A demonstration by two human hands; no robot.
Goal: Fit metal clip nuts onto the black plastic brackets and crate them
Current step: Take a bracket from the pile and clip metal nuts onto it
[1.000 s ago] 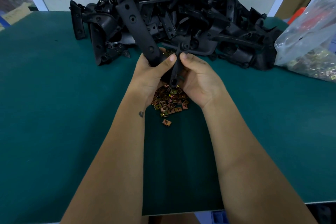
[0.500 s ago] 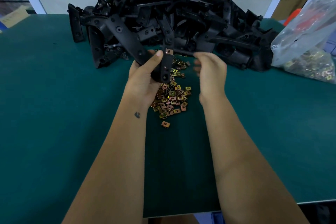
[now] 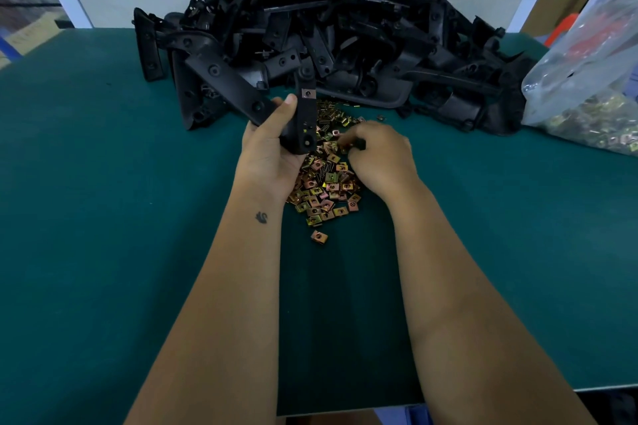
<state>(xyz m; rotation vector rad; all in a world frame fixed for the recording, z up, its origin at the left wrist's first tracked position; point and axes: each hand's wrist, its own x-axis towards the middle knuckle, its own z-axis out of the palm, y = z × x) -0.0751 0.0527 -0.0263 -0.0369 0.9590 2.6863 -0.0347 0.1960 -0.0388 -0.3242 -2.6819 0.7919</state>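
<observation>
Left hand (image 3: pixel 267 157) grips a black plastic bracket (image 3: pixel 305 121) upright; right hand (image 3: pixel 378 155) pinches among brass-coloured metal clip nuts (image 3: pixel 328 183) mid-worktop

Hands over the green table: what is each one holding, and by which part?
The left hand grips a black bracket by its lower end. The right hand reaches into the clip nuts; whether it has one cannot be told.

A green-topped table (image 3: pixel 103 217) bore heaped black brackets (image 3: pixel 345 28), loose clip nuts (image 3: pixel 328 186), and a plastic bag (image 3: pixel 587 79), seemingly of nuts.
</observation>
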